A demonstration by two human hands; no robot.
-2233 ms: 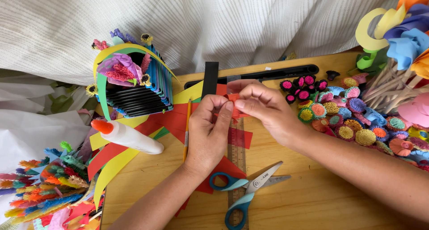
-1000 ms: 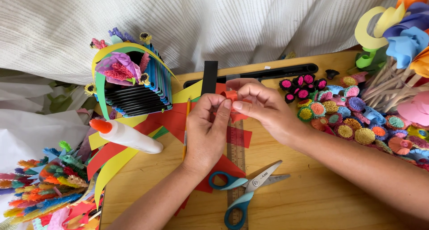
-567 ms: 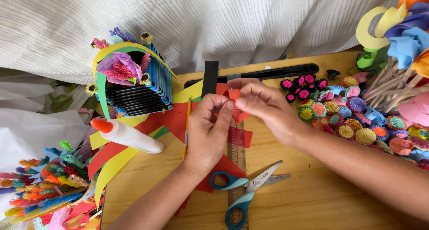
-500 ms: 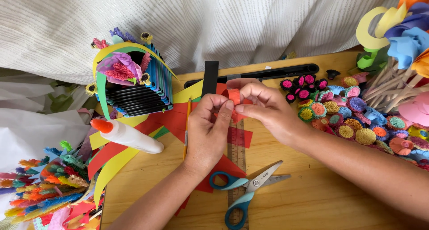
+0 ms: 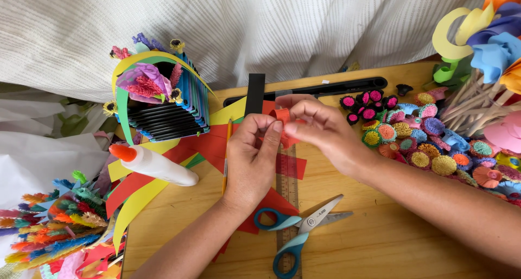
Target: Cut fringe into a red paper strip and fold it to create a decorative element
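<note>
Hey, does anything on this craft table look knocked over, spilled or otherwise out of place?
The glue bottle lies on its side on loose paper strips, cap on, no glue spilled. The scissors lie open across the ruler. Both hands, left hand and right hand, pinch a small red paper piece.

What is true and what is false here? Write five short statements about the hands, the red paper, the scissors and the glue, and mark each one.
1. Both hands pinch a small piece of red paper between their fingers. True.
2. The scissors are in the right hand. False: they lie on the wooden table, below the hands, with nobody touching them.
3. The glue bottle has an orange cap and lies on its side. True.
4. The left hand rests on the glue bottle. False: the bottle lies apart from it, further left, on coloured paper strips.
5. A ruler lies under the scissors. True.
</note>
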